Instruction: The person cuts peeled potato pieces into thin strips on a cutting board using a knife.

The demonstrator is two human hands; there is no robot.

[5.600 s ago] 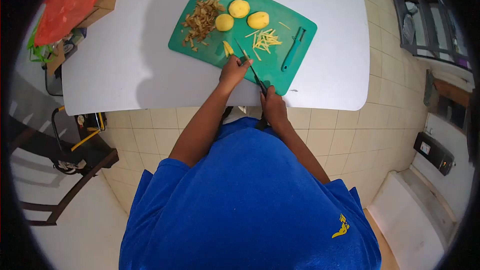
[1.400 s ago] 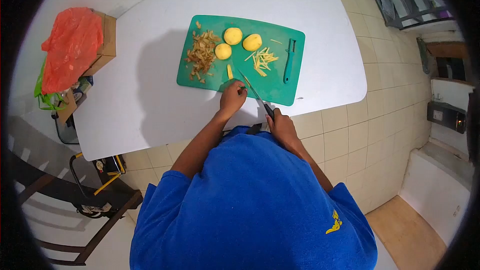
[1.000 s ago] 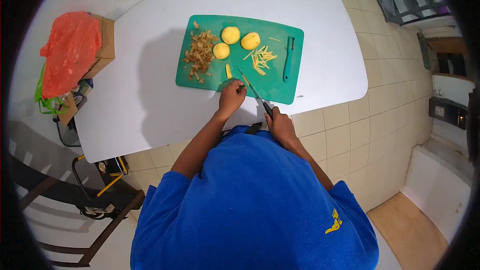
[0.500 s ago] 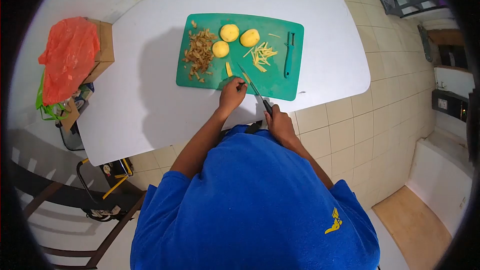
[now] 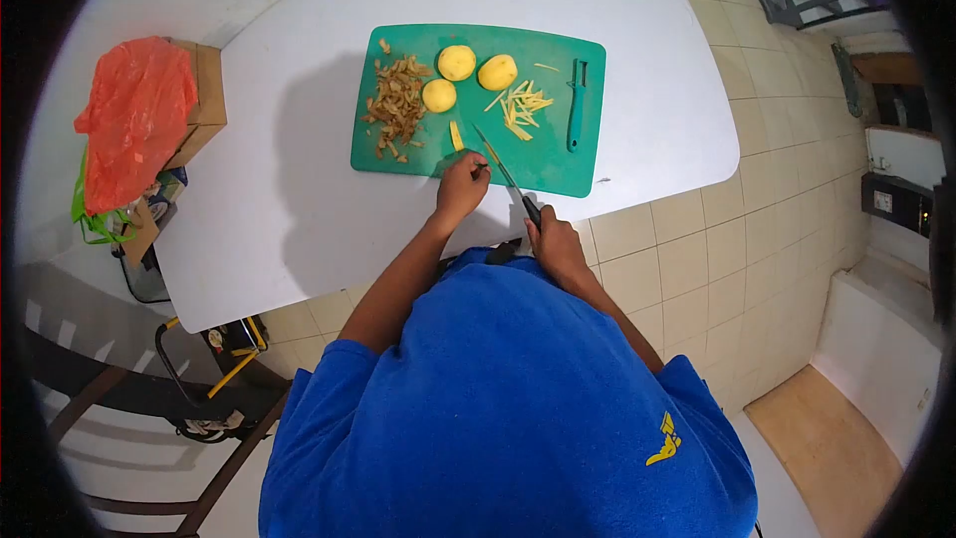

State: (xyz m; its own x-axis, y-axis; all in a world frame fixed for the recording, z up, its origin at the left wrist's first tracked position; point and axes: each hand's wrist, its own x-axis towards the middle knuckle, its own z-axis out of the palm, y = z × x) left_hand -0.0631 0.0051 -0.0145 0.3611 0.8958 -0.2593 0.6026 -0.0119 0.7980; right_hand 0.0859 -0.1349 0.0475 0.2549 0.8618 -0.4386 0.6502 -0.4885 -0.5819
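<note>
My right hand (image 5: pixel 558 242) is wrapped round the black handle of a knife (image 5: pixel 506 169), whose blade slants up and left over the green cutting board (image 5: pixel 398 167). Left of the blade, at the board's near edge, my left hand (image 5: pixel 462 187) has its fingers curled together; whatever they hold is hidden. Just beyond them lies a flat yellow potato piece (image 5: pixel 456 134). Three peeled potatoes (image 5: pixel 439 96) rest farther up the board. A small heap of potato strips (image 5: pixel 522 108) lies to their right, and a pile of brown peelings (image 5: pixel 396 105) to their left.
A green-handled peeler (image 5: pixel 577 110) lies at the board's right side. The board is on a white table (image 5: pixel 657 90). At the table's left end, a red plastic bag (image 5: pixel 139 115) covers part of a cardboard box (image 5: pixel 206 100). Tiled floor (image 5: pixel 687 259) shows to the right.
Hardly anything differs. The knife and both hands stay in almost the same place, and the view has shifted very slightly.
</note>
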